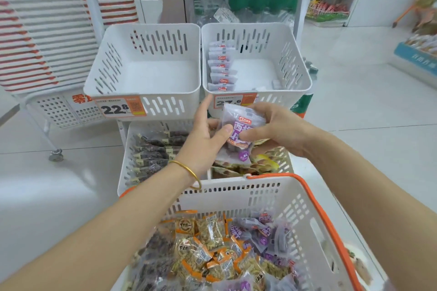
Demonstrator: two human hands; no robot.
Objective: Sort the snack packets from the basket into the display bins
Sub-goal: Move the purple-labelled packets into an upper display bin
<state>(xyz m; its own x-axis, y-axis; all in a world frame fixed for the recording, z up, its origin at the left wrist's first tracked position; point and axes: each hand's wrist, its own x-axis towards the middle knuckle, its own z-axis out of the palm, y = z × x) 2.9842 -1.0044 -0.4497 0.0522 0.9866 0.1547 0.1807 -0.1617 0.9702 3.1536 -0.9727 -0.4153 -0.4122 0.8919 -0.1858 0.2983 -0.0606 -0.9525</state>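
Bins (151,27), four; left hand (203,142), right hand (281,130) grip purple packets (239,124).

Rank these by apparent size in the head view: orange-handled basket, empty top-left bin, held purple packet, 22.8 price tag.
1. orange-handled basket, nearest the camera, so exaggerated
2. top-left bin
3. purple packet
4. price tag
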